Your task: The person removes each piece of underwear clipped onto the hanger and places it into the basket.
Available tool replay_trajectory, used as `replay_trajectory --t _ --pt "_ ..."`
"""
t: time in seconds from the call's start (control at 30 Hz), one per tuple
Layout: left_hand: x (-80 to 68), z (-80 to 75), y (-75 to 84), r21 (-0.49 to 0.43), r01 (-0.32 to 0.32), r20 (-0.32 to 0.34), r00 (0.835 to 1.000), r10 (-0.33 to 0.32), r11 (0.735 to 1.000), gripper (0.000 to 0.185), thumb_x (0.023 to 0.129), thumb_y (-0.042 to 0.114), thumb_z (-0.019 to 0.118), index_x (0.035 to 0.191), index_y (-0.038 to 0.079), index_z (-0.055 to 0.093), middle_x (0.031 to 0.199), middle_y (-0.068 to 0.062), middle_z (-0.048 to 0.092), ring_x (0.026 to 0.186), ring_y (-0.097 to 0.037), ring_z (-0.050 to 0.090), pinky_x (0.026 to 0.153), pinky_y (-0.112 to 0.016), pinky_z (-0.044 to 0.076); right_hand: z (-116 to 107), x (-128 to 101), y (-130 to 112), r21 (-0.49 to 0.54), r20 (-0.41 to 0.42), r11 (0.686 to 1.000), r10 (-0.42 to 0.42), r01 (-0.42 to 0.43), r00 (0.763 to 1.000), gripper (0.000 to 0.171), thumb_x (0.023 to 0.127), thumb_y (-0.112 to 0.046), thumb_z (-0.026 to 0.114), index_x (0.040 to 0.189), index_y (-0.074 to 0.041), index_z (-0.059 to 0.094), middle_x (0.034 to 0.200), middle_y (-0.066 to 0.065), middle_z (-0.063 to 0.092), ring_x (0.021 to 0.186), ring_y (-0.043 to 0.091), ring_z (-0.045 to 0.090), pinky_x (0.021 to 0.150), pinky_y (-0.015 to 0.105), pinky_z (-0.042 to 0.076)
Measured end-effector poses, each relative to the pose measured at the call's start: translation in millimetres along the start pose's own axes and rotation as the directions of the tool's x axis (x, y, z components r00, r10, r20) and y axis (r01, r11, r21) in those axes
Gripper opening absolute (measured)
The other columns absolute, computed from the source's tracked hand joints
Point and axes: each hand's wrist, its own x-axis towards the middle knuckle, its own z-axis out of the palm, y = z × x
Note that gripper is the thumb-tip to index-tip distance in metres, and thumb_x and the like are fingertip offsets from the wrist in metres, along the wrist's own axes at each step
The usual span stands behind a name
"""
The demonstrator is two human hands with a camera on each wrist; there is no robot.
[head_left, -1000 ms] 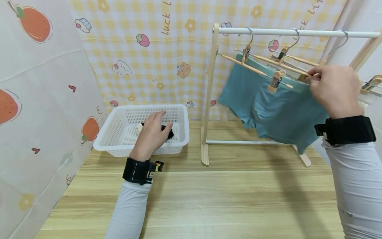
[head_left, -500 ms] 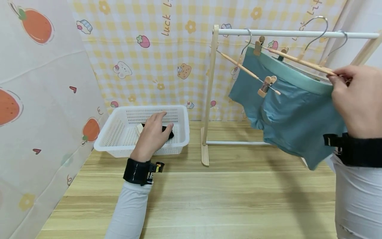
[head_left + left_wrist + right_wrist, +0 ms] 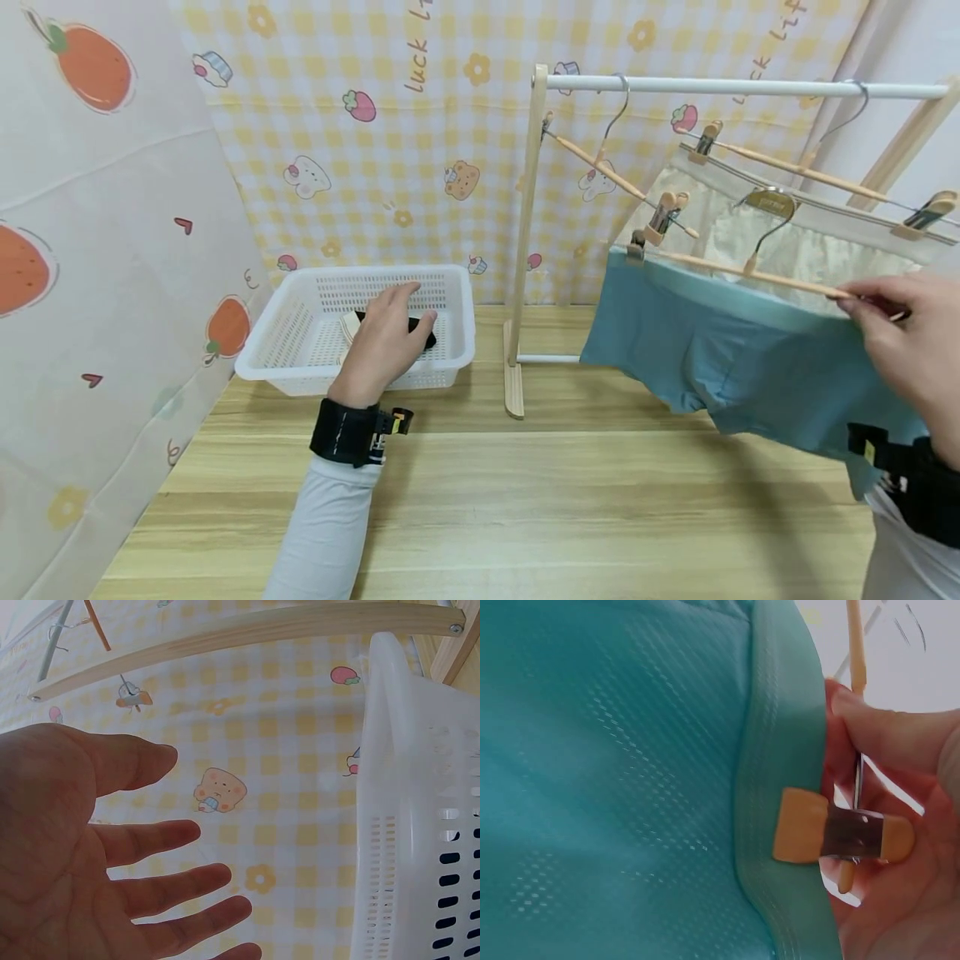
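While left hand [image 3: 386, 337] rests flat, fingers straight, in white basket [image 3: 450, 354], right hand [image 3: 903, 362] pinches wooden clip hanger [image 3: 742, 273] end; teal boxer briefs [image 3: 735, 367] stretch leftward from grip.

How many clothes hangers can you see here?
3. An empty hanger hangs at the rail's left end; a second hangs farther right, holding pale shorts; the third, off the rail, carries teal shorts in the right hand. None looks hidden.

A pale wooden surface [image 3: 570, 500] with plank-like grain carries two things. A white perforated basket [image 3: 300, 350] stands at its back left corner (near the patterned cloth wall), and the wooden feet of a small clothes rack [image 3: 514, 387] rest just right of the basket.
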Motion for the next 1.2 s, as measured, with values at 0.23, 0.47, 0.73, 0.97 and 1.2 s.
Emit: replay_trajectory --t 0.23,0.47,0.73,0.97,1.2 --pt "-2.7 -1.3 -1.3 0.001 -0.005 0.001 1.000 0.005 1.000 0.061 0.112 0.031 0.056 0.164 0.001 0.042 0.167 -0.026 0.041 0.159 -0.047 0.034 0.126 -0.063 0.035 3.8 -28.0 9.1 0.066 0.119 0.997 -0.049 0.041 0.992 0.011 0.096 0.019 0.066 0.103 0.017 0.074 0.079 -0.029 0.057 0.075 -0.021 0.033 0.059 0.009 0.032" --pt "-4.6 -4.8 2.0 -0.023 -0.009 0.007 1.000 0.009 1.000 0.061 0.113 0.033 0.056 0.165 0.004 0.041 0.169 -0.023 0.040 0.160 -0.043 0.033 0.128 -0.061 0.033 2.6 -28.8 -29.3 0.058 0.168 0.996 -0.074 0.065 0.983 0.015 0.096 0.012 0.072 0.109 0.008 0.078 0.094 0.016 0.075 0.080 -0.027 0.034 0.064 0.007 0.032" --pt "-13.3 -15.8 8.9 -0.149 -0.069 -0.091 0.994 0.055 0.986 0.051 0.117 0.029 0.048 0.163 0.008 0.045 0.164 -0.022 0.046 0.150 -0.042 0.047 0.120 -0.058 0.044 13.7 -16.7 -79.0 0.144 0.141 0.965 -0.240 0.220 0.961 0.022 0.091 0.005 0.081 0.105 -0.010 0.085 0.098 0.011 0.080 0.085 -0.023 0.047 0.069 0.009 0.038" --pt "-15.6 -23.4 9.2 -0.294 -0.185 -0.337 0.938 0.080 0.938 0.043 0.119 0.029 0.040 0.150 0.006 0.061 0.147 -0.019 0.064 0.131 -0.036 0.064 0.111 -0.051 0.052 33.2 -13.8 -109.3 0.268 0.133 0.946 -0.222 0.181 0.966 0.021 0.095 0.001 0.081 0.107 -0.015 0.086 0.100 0.007 0.079 0.083 -0.011 0.053 0.071 0.013 0.038" --pt "-17.1 -29.2 9.1 -0.339 -0.221 -0.480 0.876 0.033 0.915 0.041 0.118 0.025 0.041 0.135 0.001 0.070 0.127 -0.017 0.074 0.119 -0.032 0.069 0.101 -0.046 0.054 54.7 -14.6 -116.7 0.337 0.102 0.924 -0.226 0.180 0.969 0.021 0.095 0.003 0.079 0.108 -0.012 0.085 0.096 0.004 0.078 0.079 -0.010 0.054 0.072 0.010 0.041"
